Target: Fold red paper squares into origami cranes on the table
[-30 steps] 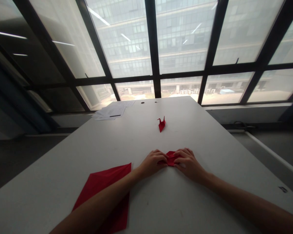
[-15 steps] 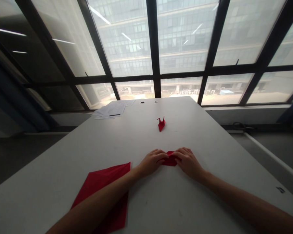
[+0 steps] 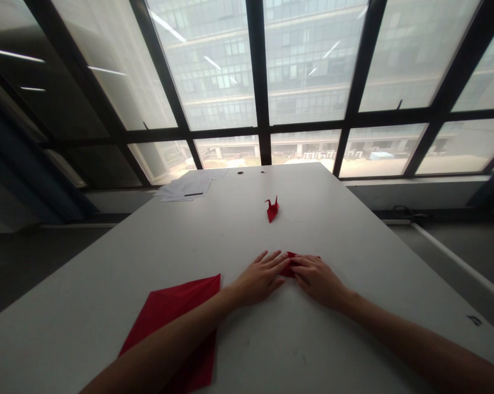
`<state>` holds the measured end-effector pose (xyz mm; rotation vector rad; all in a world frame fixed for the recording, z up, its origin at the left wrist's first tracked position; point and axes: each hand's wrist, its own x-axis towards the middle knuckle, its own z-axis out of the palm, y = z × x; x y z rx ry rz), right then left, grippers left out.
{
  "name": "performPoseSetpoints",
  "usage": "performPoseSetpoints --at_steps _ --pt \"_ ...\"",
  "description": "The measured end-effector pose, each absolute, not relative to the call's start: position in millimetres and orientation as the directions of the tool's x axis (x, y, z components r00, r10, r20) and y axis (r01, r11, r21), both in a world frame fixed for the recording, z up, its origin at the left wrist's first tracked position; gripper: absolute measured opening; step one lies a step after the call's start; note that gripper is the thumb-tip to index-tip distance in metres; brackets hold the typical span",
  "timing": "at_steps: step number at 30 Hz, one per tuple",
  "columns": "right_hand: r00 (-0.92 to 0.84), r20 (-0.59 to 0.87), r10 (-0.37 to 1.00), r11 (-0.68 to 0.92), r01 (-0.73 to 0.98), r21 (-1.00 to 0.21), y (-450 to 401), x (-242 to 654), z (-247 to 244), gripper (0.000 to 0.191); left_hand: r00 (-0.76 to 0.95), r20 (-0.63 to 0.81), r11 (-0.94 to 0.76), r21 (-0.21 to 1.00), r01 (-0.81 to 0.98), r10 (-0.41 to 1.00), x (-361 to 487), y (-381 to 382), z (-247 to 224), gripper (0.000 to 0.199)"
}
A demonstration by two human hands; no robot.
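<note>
The left hand (image 3: 260, 280) lies low with its fingers spread wide, their tips reaching the left side of a small folded piece of red paper (image 3: 287, 269). The right hand (image 3: 319, 279) covers the right side, its fingers close together and slightly bent; whether its thumb and fingers pinch the paper cannot be told. The hands appear to be pressing a fold flat. To do this well, the left fingers should pin the paper without dragging it, while the right fingertips line up the edges before bearing down, then run firmly from the middle of the crease out to its ends. Uneven pressure could skew the layers or leave a soft, rounded fold.

The folded paper sits on the white table (image 3: 247, 230), between the two hands. What shows of it is deep red, small and compact, with an angular upper edge; its full outline and its layers are hidden under the fingers.

Beyond the hands stands a red origami crane (image 3: 273, 212), its thin neck and tail pointing up. A larger red sheet (image 3: 177, 301), faintly creased, lies partly behind the left forearm (image 3: 160, 342). Farther off, loose white papers (image 3: 185, 186) overlap near the table's far left edge, below the windows (image 3: 304, 65).
</note>
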<state>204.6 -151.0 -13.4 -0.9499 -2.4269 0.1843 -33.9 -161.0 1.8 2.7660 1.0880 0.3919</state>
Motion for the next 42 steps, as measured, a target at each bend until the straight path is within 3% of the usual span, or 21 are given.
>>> performPoseSetpoints --at_steps 6,13,16,19,22,27,36,42 --pt "-0.566 0.403 0.719 0.681 0.689 -0.247 -153.9 205.4 -11.3 0.035 0.718 0.070 -0.717 0.180 0.673 0.692 -38.6 -159.4 -1.9 0.067" --pt "-0.549 0.365 0.752 0.643 0.733 -0.222 -155.0 205.2 -8.9 0.028 0.560 0.004 -0.557 0.114 0.823 0.828 -54.1 -156.3 -0.4 0.073" --pt "-0.550 0.355 0.756 0.641 0.733 -0.228 -155.0 205.5 -8.1 0.027 0.461 0.039 -0.462 0.111 0.880 0.887 -54.8 -152.4 -5.1 0.070" --pt "-0.548 0.352 0.759 0.638 0.735 -0.231 -155.1 205.3 -8.0 0.027 0.349 0.180 -0.373 0.125 0.919 0.920 -47.7 -152.1 -7.4 0.060" --pt "-0.547 0.348 0.761 0.636 0.735 -0.235 -155.8 204.7 -7.9 0.026 0.463 0.282 -0.512 0.132 0.849 0.840 -35.4 -158.7 -4.1 0.050" --pt "-0.552 0.350 0.757 0.642 0.727 -0.243 -159.1 204.2 -6.7 0.024 0.657 0.219 -0.687 0.105 0.719 0.721 -22.1 -171.2 -0.5 0.054" --pt "-0.551 0.362 0.752 0.649 0.715 -0.260 -163.1 202.9 -4.4 0.021 0.625 0.230 -0.655 0.078 0.752 0.746 -26.9 -167.0 -1.5 0.043" --pt "-0.643 0.369 0.670 0.742 0.586 -0.326 -166.3 200.2 -5.0 0.018 0.542 0.292 -0.590 0.105 0.801 0.788 -27.6 -162.6 -4.3 0.035"
